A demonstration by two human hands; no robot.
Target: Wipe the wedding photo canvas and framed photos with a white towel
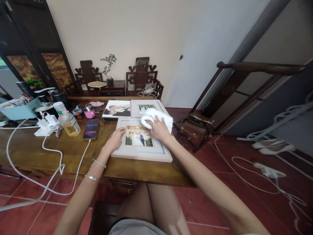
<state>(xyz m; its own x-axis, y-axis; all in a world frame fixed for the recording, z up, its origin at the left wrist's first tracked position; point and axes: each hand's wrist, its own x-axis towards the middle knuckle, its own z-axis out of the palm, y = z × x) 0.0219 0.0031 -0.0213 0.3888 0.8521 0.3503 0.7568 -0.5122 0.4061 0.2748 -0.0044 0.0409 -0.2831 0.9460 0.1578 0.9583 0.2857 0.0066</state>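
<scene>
A white picture frame [141, 158] lies flat near the table's front edge, its wedding photo [139, 136] facing up. My left hand [115, 140] grips the frame's left side, with the thumb and fingers at the border. Bunched under my right hand [159, 130] is a white towel [167, 119], pressed on the frame's upper right part. The towel hides that corner and also overlaps a second white picture frame [135, 107] lying just behind. Beside the second frame is a flat photo panel [117, 107], in contact with it or nearly so.
Left on the wooden table [119, 171] are a phone [90, 130] on a charging cable, a bottle of yellowish liquid [69, 122], a power strip [45, 130], a pink cup [89, 112] and a blue box [18, 111]. A wooden chair [195, 127] stands at right.
</scene>
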